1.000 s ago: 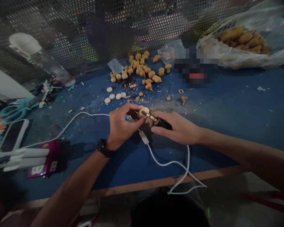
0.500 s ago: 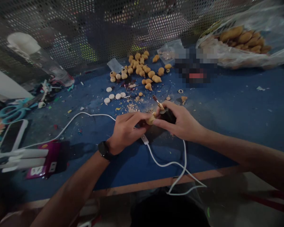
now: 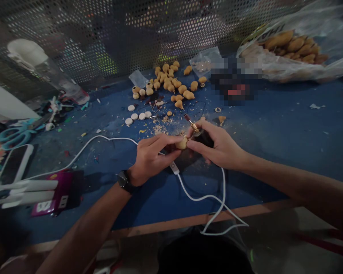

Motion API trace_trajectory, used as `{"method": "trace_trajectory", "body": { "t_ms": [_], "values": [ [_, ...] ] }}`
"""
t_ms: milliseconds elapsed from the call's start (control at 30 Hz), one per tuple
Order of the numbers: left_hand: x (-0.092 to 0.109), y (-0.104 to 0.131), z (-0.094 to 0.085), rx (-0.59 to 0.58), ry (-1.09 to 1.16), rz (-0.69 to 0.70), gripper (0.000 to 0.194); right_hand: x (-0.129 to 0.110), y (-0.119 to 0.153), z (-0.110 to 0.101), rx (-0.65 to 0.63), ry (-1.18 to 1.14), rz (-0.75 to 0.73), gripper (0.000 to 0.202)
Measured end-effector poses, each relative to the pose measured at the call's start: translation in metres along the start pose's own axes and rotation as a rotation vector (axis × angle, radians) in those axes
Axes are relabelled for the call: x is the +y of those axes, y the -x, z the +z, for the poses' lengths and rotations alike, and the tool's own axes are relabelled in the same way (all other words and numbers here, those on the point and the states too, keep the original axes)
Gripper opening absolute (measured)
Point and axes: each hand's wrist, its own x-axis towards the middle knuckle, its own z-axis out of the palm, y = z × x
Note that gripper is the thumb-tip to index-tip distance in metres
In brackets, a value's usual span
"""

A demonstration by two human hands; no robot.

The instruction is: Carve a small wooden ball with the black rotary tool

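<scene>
My left hand (image 3: 156, 154) pinches a small pale gourd piece (image 3: 181, 143) between thumb and fingers. Close on its right, my right hand (image 3: 220, 146) is wrapped round a black rotary tool (image 3: 202, 138), whose brass collet and brown cylindrical tip (image 3: 187, 118) point up and away to the left. The right thumb tip is at the gourd piece's right side. From the tool a white cable (image 3: 223, 186) runs down to the table edge. Shavings (image 3: 159, 129) lie just beyond my hands.
Behind lie several small gourds (image 3: 168, 82), white discs (image 3: 142, 116) and a plastic bag of gourds (image 3: 291, 45). On the left are blue scissors (image 3: 15, 135), a phone (image 3: 15, 163), a purple box (image 3: 57, 194) and a clear bottle (image 3: 60, 82). An inline cable switch (image 3: 174, 167) sits below my hands.
The gourd piece has turned between my fingers and shows a rounder, smoother side. My left hand has shifted very slightly; the tool remains in my right hand.
</scene>
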Motion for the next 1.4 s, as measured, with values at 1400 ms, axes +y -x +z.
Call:
{"method": "trace_trajectory", "body": {
  "t_ms": [1400],
  "values": [
    [0.001,-0.002,0.008,-0.064,0.496,-0.339,0.024,-0.004,0.004,0.000,0.185,0.152,-0.069,0.030]
  ]
}}
